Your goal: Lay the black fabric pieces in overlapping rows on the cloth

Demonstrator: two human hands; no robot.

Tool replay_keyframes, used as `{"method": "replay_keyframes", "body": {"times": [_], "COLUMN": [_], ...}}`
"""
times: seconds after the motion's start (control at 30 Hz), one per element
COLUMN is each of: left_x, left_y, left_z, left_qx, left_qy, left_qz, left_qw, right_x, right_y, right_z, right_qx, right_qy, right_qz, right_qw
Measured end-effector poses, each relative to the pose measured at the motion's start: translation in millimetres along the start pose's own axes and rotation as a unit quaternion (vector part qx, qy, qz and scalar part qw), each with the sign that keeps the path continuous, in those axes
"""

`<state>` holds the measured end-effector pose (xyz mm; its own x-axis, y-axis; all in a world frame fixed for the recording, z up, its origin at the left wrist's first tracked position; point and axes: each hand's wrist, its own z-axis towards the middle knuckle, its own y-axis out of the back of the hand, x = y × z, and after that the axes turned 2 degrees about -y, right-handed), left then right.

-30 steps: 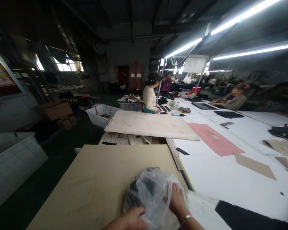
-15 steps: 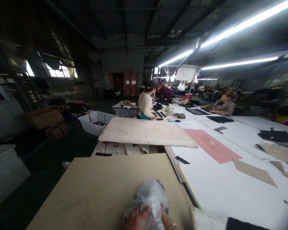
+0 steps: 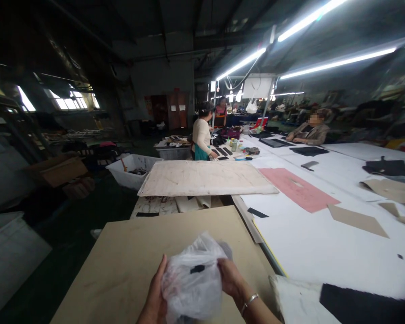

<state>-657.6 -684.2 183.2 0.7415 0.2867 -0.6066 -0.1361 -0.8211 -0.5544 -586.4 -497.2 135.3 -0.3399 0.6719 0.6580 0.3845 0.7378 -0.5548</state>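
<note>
A crinkled, translucent white plastic bag [image 3: 192, 288] is held up between my two hands over a tan board [image 3: 121, 261]. Something dark shows at its front, and grey-blue material peeks out behind its upper right; what lies inside I cannot make out. My left hand [image 3: 157, 288] cups the bag's left side, thumb pointing up. At the upper right, my right hand [image 3: 231, 276] pinches the plastic, a silvery bracelet on its wrist.
A pale padded board [image 3: 205, 177] lies beyond. On the right, a white table [image 3: 310, 252] bears a pink sheet [image 3: 299, 189], tan pieces and dark pieces. White bins [image 3: 130, 173] stand left. A co-worker [image 3: 202, 135] stands ahead; another person [image 3: 310, 128] sits across the table.
The bag has risen slightly and turned, its dark spot now facing me. My left hand has moved out to its left side, and my right hand has come up to its upper right edge.
</note>
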Motion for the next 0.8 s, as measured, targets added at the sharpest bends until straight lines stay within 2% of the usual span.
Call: {"method": "replay_keyframes", "body": {"times": [0.07, 0.13, 0.2, 0.23, 0.27, 0.33, 0.4, 0.47, 0.5, 0.53, 0.57, 0.6, 0.63, 0.67, 0.7, 0.77, 0.8], "left_x": [-4.6, 0.8, 10.0, 13.0, 13.7, 7.7, -3.6, -11.3, -11.5, -9.0, -4.1, 2.5, 9.6, 16.4, 22.0, 27.7, 27.4], "left_y": [25.8, 54.1, 78.0, 85.6, 89.0, 81.3, 55.2, 18.3, -0.4, -17.0, -30.2, -39.1, -43.5, -43.6, -40.5, -29.8, -24.8], "left_z": [19.0, 44.3, 68.7, 78.0, 84.0, 84.4, 69.9, 48.1, 38.1, 30.8, 27.0, 27.3, 31.3, 38.3, 47.1, 65.2, 72.6], "left_qx": [-0.069, -0.129, -0.133, -0.133, -0.151, -0.212, -0.246, -0.181, -0.118, -0.04, 0.034, 0.083, 0.106, 0.111, 0.112, 0.118, 0.122], "left_qy": [-0.042, -0.056, -0.042, -0.042, -0.053, -0.131, -0.291, -0.466, -0.51, -0.523, -0.506, -0.47, -0.421, -0.364, -0.301, -0.185, -0.137], "left_qz": [0.002, 0.052, 0.173, 0.26, 0.351, 0.499, 0.575, 0.615, 0.644, 0.676, 0.704, 0.719, 0.724, 0.716, 0.684, 0.553, 0.471], "left_qw": [0.997, 0.989, 0.975, 0.955, 0.923, 0.83, 0.724, 0.609, 0.558, 0.517, 0.498, 0.505, 0.536, 0.585, 0.654, 0.804, 0.863], "right_x": [1.4, -0.7, -2.1, -1.3, 0.6, 7.1, 14.3, 19.9, 21.9, 23.7, 25.6, 27.7, 30.4, 33.5, 37.1, 45.0, 49.1], "right_y": [-5.1, -6.7, -4.2, -1.4, 2.1, 10.2, 16.7, 18.9, 18.2, 16.6, 14.6, 12.7, 11.4, 11.2, 12.2, 17.8, 21.9], "right_z": [-15.8, -30.1, -39.1, -41.3, -42.0, -40.1, -35.8, -31.3, -29.6, -28.5, -28.2, -28.7, -30.1, -32.4, -35.2, -41.5, -44.1], "right_qx": [0.055, 0.105, 0.123, 0.125, 0.126, 0.123, 0.111, 0.097, 0.093, 0.091, 0.092, 0.096, 0.1, 0.105, 0.112, 0.125, 0.126], "right_qy": [-0.069, -0.124, -0.15, -0.149, -0.145, -0.127, -0.096, -0.05, -0.026, -0.01, -0.002, -0.002, -0.004, -0.007, -0.01, -0.011, -0.011], "right_qz": [0.059, 0.088, 0.11, 0.119, 0.124, 0.12, 0.089, 0.038, 0.01, -0.015, -0.038, -0.059, -0.078, -0.096, -0.116, -0.159, -0.185], "right_qw": [0.994, 0.983, 0.975, 0.974, 0.974, 0.977, 0.985, 0.993, 0.995, 0.996, 0.995, 0.994, 0.992, 0.99, 0.987, 0.979, 0.975]}}
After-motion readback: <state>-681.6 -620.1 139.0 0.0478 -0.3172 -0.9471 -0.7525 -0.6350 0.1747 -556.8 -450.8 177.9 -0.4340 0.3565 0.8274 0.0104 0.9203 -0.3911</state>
